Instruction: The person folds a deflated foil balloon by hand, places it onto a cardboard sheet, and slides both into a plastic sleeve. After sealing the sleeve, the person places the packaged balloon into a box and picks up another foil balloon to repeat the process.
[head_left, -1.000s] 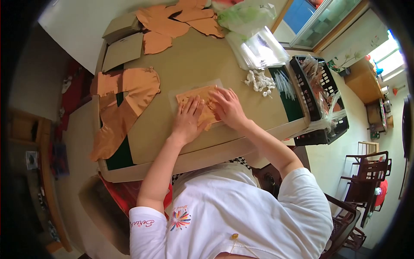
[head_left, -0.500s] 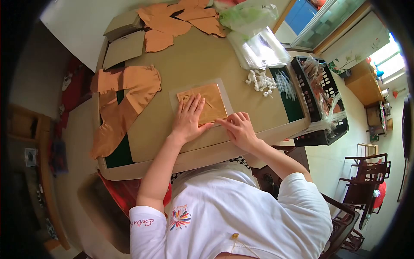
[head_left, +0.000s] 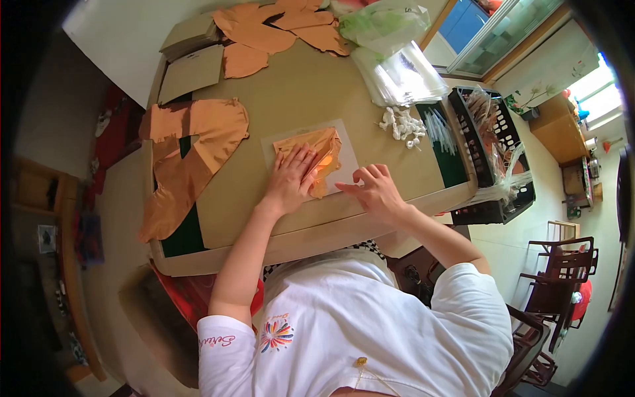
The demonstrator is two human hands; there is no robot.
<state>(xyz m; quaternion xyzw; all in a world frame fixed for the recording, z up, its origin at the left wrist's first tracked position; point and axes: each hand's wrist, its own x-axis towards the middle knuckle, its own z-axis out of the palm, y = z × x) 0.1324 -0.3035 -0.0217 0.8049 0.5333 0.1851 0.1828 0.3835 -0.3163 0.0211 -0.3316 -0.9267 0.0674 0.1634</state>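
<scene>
A copper-coloured foil balloon [head_left: 307, 140], folded flat, lies on a pale square sheet [head_left: 347, 149] in the middle of the table. Its right side is partly unfolded and creased, with a slanting edge. My left hand [head_left: 291, 175] presses on the foil's lower left part, fingers stretched out and close together. To the right of the foil, above the sheet's lower right corner, is my right hand [head_left: 378, 195]. It holds nothing that I can see; the index finger points left and the other fingers are loosely bent, apart from the foil.
Flat foil balloons lie at the left [head_left: 192, 152] and far edge [head_left: 264, 33]. Cardboard pieces [head_left: 192, 73] sit back left. Clear plastic bags [head_left: 403, 76], white bundles [head_left: 402, 126] and thin clear straws [head_left: 443, 135] lie right, beside a black crate [head_left: 473, 132].
My right hand has moved slightly right, off the foil's lower right corner. The foil's right side has come unfolded, baring more of the sheet. My left hand stays nearly in place.
</scene>
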